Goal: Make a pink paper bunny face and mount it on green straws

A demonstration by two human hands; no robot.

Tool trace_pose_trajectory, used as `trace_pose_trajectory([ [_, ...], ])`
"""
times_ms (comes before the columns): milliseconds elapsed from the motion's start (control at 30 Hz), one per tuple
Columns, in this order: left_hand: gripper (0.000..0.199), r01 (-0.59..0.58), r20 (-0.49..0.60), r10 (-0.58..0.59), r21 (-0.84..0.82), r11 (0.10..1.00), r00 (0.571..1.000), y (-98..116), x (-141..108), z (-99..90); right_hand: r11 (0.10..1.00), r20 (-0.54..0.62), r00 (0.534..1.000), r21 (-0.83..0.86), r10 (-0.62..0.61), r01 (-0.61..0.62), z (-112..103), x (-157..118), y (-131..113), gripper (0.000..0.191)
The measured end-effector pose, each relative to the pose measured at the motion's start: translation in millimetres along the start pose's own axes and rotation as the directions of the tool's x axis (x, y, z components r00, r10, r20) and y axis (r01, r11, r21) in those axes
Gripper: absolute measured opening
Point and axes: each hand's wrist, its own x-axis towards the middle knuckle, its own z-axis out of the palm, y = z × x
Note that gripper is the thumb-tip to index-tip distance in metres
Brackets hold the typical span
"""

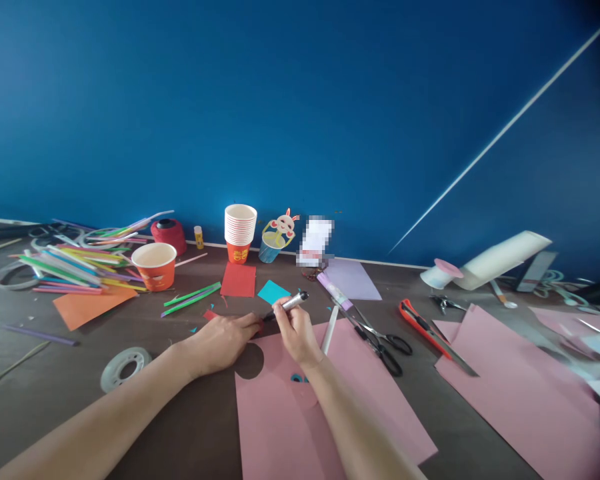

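Observation:
My right hand (pixel 294 328) is closed round a silver and black marker (pixel 294 301), whose dark end points down and left toward my left hand. My left hand (pixel 225 339) lies on the table with its fingers together over a small red piece (pixel 261 327), mostly hidden beneath the fingertips. Under my right wrist spreads a large pink sheet (pixel 280 427) with a round notch at its upper left corner. Small blue rings (pixel 297 378) lie on that sheet. Just beyond my hands are a blue paper square (pixel 273 292) and a red paper square (pixel 238 280).
Scissors (pixel 380 340) and a red utility knife (pixel 425 328) lie to the right, near another pink sheet (pixel 520 393). Stacked paper cups (pixel 240 233) stand behind. Left are an orange cup (pixel 154 267), colored sticks (pixel 75 267) and a tape roll (pixel 109 375).

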Motion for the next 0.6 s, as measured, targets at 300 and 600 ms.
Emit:
trace_pose_trajectory([
  [300, 0.033, 0.001, -0.009, -0.001, -0.006, 1.000, 1.000, 0.9, 0.7, -1.6, 0.999, 0.006, 1.000, 0.027, 0.018, -0.018, -0.8, -1.4, -0.5, 0.025],
  [600, 0.035, -0.006, -0.024, 0.006, 0.004, 1.000, 1.000, -0.3, 0.3, 0.9, 0.999, -0.010, 1.000, 0.032, 0.009, -0.008, -0.3, -1.6, -0.7, 0.025],
])
